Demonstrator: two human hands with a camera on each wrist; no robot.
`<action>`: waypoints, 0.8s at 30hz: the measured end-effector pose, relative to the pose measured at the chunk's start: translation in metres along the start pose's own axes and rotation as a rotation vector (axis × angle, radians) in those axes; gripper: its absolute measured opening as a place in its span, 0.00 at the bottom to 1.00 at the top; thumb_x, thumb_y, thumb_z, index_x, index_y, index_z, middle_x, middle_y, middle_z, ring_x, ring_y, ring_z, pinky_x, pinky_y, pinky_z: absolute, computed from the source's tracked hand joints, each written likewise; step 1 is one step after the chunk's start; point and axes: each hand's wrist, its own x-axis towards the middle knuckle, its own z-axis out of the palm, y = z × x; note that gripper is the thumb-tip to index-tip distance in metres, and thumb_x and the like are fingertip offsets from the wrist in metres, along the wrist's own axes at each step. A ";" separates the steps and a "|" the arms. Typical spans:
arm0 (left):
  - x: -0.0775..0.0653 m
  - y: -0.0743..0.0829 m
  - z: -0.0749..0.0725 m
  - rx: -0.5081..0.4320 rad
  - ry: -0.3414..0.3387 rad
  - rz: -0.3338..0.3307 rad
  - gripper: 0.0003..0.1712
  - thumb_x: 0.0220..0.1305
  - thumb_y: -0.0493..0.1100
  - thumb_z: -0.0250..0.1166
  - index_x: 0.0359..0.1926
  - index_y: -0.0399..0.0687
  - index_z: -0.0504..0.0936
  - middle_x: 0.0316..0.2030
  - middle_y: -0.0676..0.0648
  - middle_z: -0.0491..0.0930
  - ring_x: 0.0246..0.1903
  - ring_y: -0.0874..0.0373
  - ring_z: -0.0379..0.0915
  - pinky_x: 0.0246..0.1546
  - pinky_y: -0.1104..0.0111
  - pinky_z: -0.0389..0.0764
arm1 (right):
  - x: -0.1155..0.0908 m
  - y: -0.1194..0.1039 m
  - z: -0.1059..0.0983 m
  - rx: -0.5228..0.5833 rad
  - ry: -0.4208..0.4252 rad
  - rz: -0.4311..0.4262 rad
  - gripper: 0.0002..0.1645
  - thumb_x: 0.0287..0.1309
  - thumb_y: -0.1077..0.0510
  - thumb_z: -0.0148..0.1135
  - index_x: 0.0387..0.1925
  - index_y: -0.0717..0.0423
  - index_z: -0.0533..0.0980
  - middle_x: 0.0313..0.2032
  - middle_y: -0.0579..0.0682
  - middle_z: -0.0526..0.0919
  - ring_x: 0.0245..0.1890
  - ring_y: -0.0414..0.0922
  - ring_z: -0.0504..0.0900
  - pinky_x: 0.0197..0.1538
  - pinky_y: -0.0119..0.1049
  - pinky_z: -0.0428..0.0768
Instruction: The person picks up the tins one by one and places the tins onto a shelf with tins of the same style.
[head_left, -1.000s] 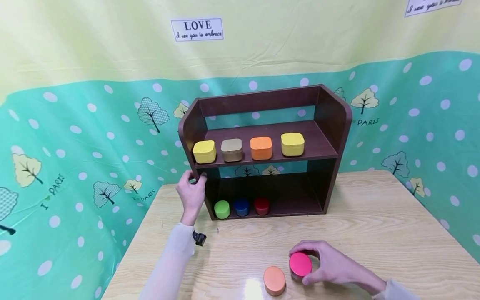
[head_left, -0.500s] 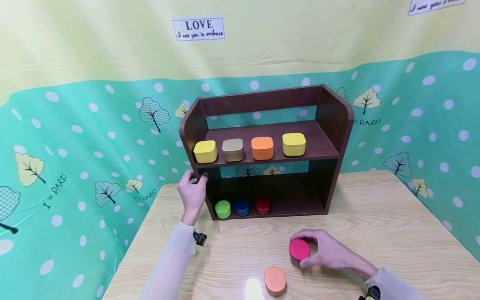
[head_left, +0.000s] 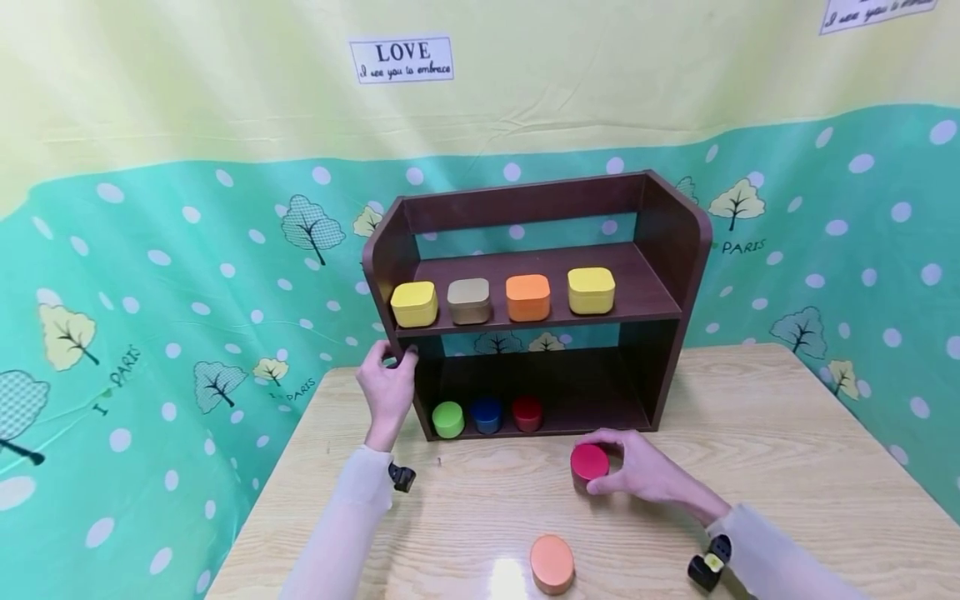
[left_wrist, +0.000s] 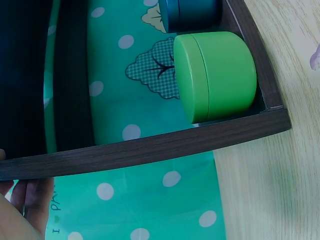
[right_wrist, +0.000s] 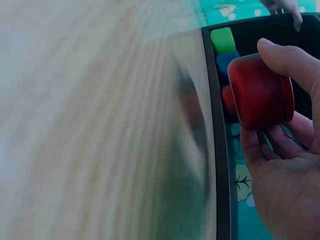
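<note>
My right hand (head_left: 647, 473) holds a round red tin (head_left: 589, 463) over the table, just in front of the shelf, thumb on one side and fingers on the other. In the right wrist view the tin (right_wrist: 260, 92) sits between thumb and fingertips. My left hand (head_left: 387, 390) grips the left side panel of a dark brown two-tier shelf (head_left: 525, 319) below its middle board. On the lower tier, a green tin (head_left: 448, 421), a blue tin (head_left: 487, 417) and a dark red tin (head_left: 527, 414) stand in a row from the left.
A round peach-orange tin (head_left: 552, 563) stands on the wooden table (head_left: 465, 500) near the front. The upper tier carries two yellow square tins (head_left: 414, 305), a grey-brown one (head_left: 469, 302) and an orange one (head_left: 528, 298). A patterned cloth (head_left: 225, 275) hangs behind.
My right hand has carried the red tin away from the peach-orange tin, forward toward the shelf's front edge. My left hand has kept its grip on the side panel.
</note>
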 end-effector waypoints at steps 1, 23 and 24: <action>0.000 0.000 0.000 0.002 -0.002 -0.004 0.04 0.64 0.33 0.72 0.36 0.34 0.85 0.33 0.33 0.86 0.32 0.60 0.80 0.33 0.83 0.77 | 0.003 0.000 0.000 -0.006 0.007 -0.002 0.38 0.51 0.50 0.87 0.64 0.49 0.83 0.57 0.49 0.88 0.59 0.52 0.79 0.61 0.49 0.81; -0.001 0.000 0.001 -0.005 0.005 -0.020 0.05 0.62 0.33 0.72 0.36 0.34 0.85 0.32 0.35 0.85 0.32 0.58 0.80 0.32 0.82 0.78 | 0.053 0.006 -0.005 0.023 0.125 0.016 0.37 0.57 0.51 0.84 0.67 0.54 0.82 0.59 0.56 0.88 0.58 0.53 0.81 0.55 0.42 0.83; -0.001 -0.001 0.001 -0.005 0.006 -0.020 0.05 0.62 0.33 0.72 0.35 0.34 0.85 0.32 0.35 0.85 0.32 0.59 0.80 0.32 0.82 0.78 | 0.055 0.007 -0.006 0.025 0.127 0.027 0.37 0.57 0.50 0.84 0.67 0.53 0.82 0.60 0.56 0.87 0.58 0.53 0.80 0.55 0.42 0.83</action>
